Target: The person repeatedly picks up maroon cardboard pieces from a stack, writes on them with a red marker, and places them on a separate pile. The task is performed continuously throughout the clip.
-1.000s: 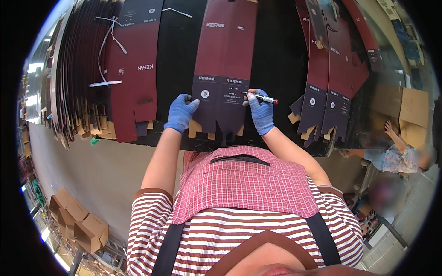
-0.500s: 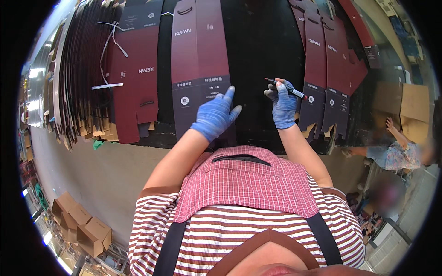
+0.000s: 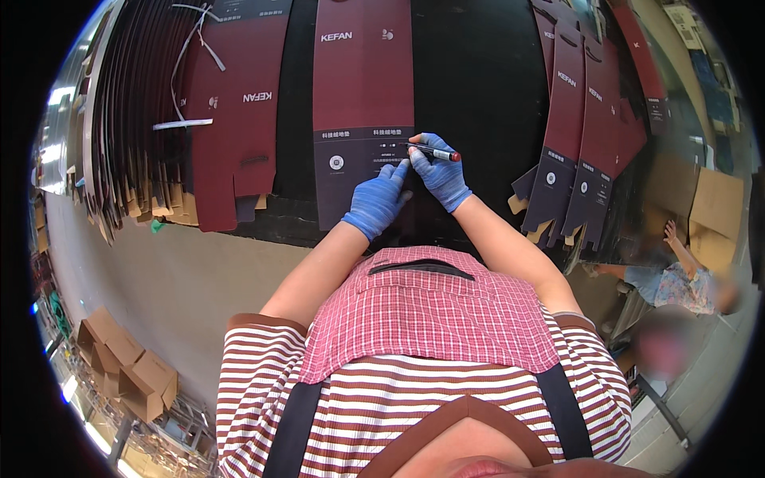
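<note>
Evenly lit across the table (image 3: 478,95) and reasonably crisp on the card (image 3: 362,80). Glaring white along the left rim and at the lamps (image 3: 70,388). Bent toward the black fisheye border, smudged out at a co-worker's head (image 3: 727,295) on the right.

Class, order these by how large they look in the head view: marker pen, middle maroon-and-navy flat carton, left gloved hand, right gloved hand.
1. Middle maroon-and-navy flat carton
2. Left gloved hand and right gloved hand: too alike to rank
3. Marker pen

Carton (image 3: 363,88) right of stack (image 3: 231,135)
</note>
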Available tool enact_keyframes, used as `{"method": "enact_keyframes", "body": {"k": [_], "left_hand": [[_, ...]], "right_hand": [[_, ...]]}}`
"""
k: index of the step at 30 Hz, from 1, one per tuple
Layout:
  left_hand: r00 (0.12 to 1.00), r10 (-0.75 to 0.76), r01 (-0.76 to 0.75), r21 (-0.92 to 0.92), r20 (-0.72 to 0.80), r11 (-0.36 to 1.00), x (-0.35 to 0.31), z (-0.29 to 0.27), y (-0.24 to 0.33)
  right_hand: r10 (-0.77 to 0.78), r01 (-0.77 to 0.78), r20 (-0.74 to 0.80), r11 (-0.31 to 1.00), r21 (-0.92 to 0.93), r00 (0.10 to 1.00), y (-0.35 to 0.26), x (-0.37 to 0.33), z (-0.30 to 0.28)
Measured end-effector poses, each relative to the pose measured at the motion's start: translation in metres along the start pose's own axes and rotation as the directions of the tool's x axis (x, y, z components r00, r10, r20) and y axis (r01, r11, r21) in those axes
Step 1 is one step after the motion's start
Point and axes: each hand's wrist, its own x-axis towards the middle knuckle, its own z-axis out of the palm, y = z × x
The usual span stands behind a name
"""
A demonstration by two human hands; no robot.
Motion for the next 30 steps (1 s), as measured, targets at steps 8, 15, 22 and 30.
{"method": "enact_keyframes", "body": {"k": [8, 15, 22, 30], "left_hand": [[1.0, 0.001, -0.001, -0.021, 0.015, 1.0, 0.001, -0.001, 0.0], [1.0, 0.02, -0.02, -0.031, 0.002, 0.999, 0.002, 0.001, -0.002], [0.975, 0.079, -0.106, -0.123, -0.21, 0.987, -0.01, -0.004, -0.012], [0.744, -0.54, 0.228, -0.61, -0.394, 0.759, -0.017, -0.032, -0.131]], "right_hand": [[0.021, -0.022, 0.056, 1.0, 0.017, 0.998, 0.006, 0.004, 0.006], [0.039, -0.034, 0.068, 0.997, -0.066, 0.997, 0.003, 0.006, 0.005], [-0.04, 0.036, -0.079, 0.998, -0.044, 0.996, 0.003, -0.002, 0.003], [0.117, -0.111, -0.034, 0.982, 0.151, 0.993, -0.006, -0.017, 0.002]]}}
